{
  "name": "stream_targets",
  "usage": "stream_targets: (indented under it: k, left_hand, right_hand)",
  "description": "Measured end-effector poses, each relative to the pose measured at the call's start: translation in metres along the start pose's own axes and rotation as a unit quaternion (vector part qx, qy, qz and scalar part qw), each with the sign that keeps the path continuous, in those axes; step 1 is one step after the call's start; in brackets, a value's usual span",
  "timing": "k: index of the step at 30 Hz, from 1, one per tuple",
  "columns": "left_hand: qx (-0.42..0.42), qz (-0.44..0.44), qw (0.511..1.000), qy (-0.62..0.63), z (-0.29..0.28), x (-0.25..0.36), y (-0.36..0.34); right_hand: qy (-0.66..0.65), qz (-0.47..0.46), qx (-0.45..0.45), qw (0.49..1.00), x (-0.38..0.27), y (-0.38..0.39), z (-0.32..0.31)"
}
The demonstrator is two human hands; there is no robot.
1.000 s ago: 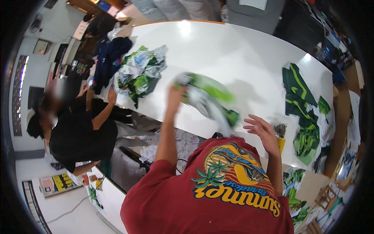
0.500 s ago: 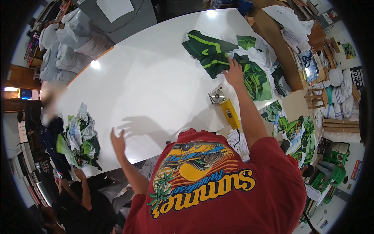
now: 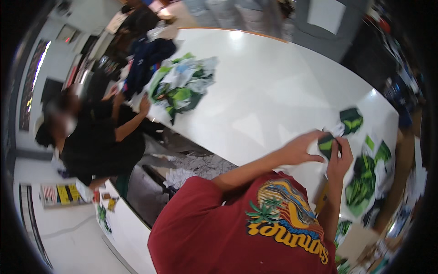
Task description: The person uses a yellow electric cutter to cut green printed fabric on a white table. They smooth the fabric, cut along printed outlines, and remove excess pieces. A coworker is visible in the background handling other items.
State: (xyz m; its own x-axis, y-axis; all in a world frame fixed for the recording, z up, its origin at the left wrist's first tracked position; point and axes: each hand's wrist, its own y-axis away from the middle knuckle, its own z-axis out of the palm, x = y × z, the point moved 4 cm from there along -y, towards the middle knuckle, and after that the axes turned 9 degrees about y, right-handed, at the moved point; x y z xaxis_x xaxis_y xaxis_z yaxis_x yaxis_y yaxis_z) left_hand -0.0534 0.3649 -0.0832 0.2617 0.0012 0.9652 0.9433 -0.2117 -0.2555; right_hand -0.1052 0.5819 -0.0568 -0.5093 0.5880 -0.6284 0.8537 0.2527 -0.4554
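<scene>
From where I'm standing, the person in the red shirt (image 3: 242,223) is handling a green cloth (image 3: 325,144) near the right end of the white table (image 3: 269,77). The right hand (image 3: 340,157) is pinching it, apparently between thumb and fingers. The left hand (image 3: 303,148) is curving around it, thumb apart from fingers; whether it's gripping, I can't tell. Another green part (image 3: 351,120) is showing just beyond the fingertips, and a green pile (image 3: 361,180) is lying nearby on the right. To my mind, careful handling is needing a light pinch near the edges, the left hand steadying and smoothing folds without stretching the fabric.
</scene>
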Motion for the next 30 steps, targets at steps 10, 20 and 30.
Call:
stream_targets:
  k: [10, 20, 30]
  left_hand:
    - [0.023, 0.035, 0.987, -0.155, -0.145, 0.148, 0.068]
    - [0.322, 0.079, 0.941, -0.07, -0.233, 0.226, 0.174]
    - [0.267, -0.1, 0.871, -0.4, -0.299, 0.217, 0.22]
  right_hand:
    - [0.046, 0.022, -0.226, 0.973, -0.1, 0.012, 0.05]
    - [-0.075, 0.106, -0.317, 0.94, -0.095, 0.01, 0.057]
    - [-0.446, 0.097, -0.209, 0.865, -0.178, -0.021, 0.045]
